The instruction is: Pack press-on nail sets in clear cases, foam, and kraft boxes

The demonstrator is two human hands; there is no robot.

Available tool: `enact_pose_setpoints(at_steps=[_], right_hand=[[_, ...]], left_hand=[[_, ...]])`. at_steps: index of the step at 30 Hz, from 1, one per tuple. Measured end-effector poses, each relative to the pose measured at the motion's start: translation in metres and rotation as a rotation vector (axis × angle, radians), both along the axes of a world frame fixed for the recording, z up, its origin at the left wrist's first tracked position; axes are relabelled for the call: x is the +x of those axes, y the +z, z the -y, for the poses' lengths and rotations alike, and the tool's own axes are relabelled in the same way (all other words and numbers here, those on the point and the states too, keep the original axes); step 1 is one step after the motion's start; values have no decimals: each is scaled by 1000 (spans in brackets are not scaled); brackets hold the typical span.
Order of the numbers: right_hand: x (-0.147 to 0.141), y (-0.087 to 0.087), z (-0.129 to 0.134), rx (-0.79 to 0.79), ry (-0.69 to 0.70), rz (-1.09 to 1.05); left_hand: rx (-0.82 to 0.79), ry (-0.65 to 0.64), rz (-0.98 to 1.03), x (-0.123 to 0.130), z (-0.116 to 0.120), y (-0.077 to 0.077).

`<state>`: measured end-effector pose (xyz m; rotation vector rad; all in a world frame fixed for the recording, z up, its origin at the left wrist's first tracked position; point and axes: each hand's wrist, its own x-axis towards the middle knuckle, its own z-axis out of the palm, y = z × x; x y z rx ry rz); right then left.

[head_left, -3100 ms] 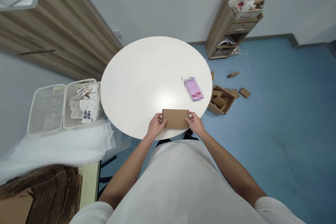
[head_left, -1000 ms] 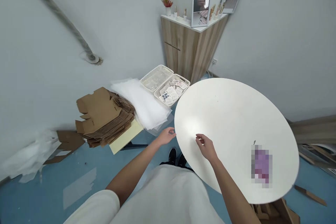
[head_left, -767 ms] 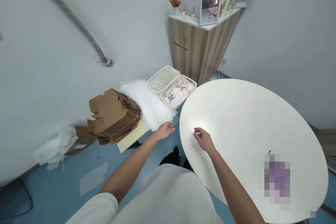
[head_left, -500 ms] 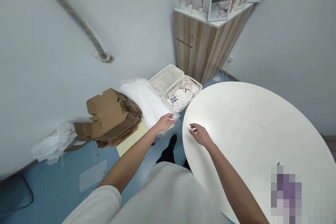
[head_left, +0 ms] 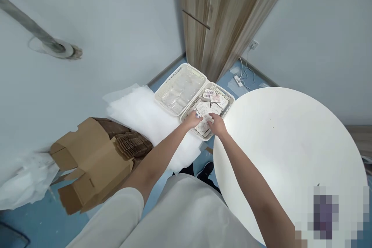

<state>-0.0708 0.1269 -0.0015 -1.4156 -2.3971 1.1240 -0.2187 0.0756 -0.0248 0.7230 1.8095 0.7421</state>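
Two pale plastic baskets stand side by side. The right basket (head_left: pixel 229 102) is heaped with small white printed cards (head_left: pixel 205 107), some with coloured patterns on them. My left hand (head_left: pixel 192 120) reaches over its near left part, fingers apart and close to the cards. From the right side my right hand (head_left: pixel 217 124) reaches over the same pile, thumb and fingers spread. Whether the fingertips touch the cards I cannot tell. Clear plastic pieces (head_left: pixel 184 85) lie in the left basket (head_left: pixel 167 80), which neither hand touches.
A round white table (head_left: pixel 290 135) is on my right. White foam sheets (head_left: pixel 139 104) and a stack of flat brown cardboard boxes (head_left: pixel 93 155) are on the left. Behind the baskets rises a wood-grain cabinet (head_left: pixel 215 19). A power strip (head_left: pixel 238 81) with cables lies on the floor.
Both hands have moved forward from beside the table edge to over the card basket. My view has tilted down and closer, so the cabinet top has mostly left the picture.
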Motion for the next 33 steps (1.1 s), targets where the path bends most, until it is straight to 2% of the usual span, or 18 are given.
enact_pose_setpoints(at_steps=[4,7,11,16,20,25,29,33], right_hand=[[-24,-18,-25,65,-35,38],[-31,-30,-33,63,-59,73],[-31,-37,-33,63,-78,121],[-28,-37,-35,39,-135,57],[-25,-28,-39,0,-204,-37],[-12,-7,-31,-125,-368,-242],[14,13,-8,-217,-486,-365],[53,26,26,-313,-564,-469]], left_hand=[[-15,22,39,0,-12,-22],[12,8,52,2,-14,-31],[20,29,23,5,-12,-36],[116,81,97,8,-9,-36],[246,126,72,12,-5,-27],[403,168,106,20,2,-5],[437,139,166,33,13,10],[432,59,241,56,32,25]])
